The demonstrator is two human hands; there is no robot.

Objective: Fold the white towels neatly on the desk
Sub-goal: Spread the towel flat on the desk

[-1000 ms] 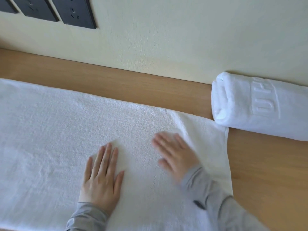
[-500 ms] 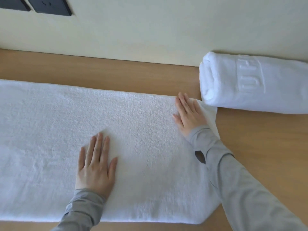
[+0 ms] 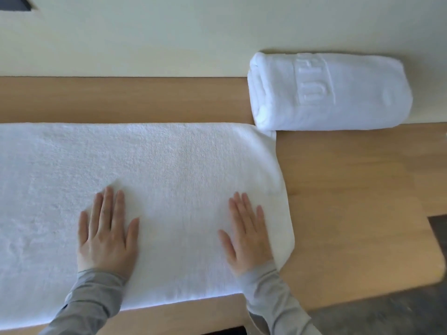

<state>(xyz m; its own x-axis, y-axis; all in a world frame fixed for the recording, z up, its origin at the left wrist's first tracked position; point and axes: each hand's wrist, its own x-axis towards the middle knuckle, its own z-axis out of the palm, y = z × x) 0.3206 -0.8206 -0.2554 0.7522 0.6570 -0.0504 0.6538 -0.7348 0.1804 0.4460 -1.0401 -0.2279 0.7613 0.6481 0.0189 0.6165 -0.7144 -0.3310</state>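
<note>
Towel (image 3: 169, 170) lies flat along the desk (image 3: 350, 189); left hand (image 3: 107, 235) and right hand (image 3: 249, 238) press it near its right end, fingers straight; rolled towel (image 3: 338, 93) far right, touching its corner.

flat towel (image 3: 157, 170): white, nubby terry texture. rolled towel (image 3: 343, 93): white, embossed letters tone-on-tone in bordered band. desk (image 3: 350, 201): light tan wood grain. wall (image 3: 169, 37): pale cream-green. sleeves (image 3: 89, 301): plain grey. floor (image 3: 387, 315): dark mottled grey. wall plate (image 3: 17, 3): black.
</note>
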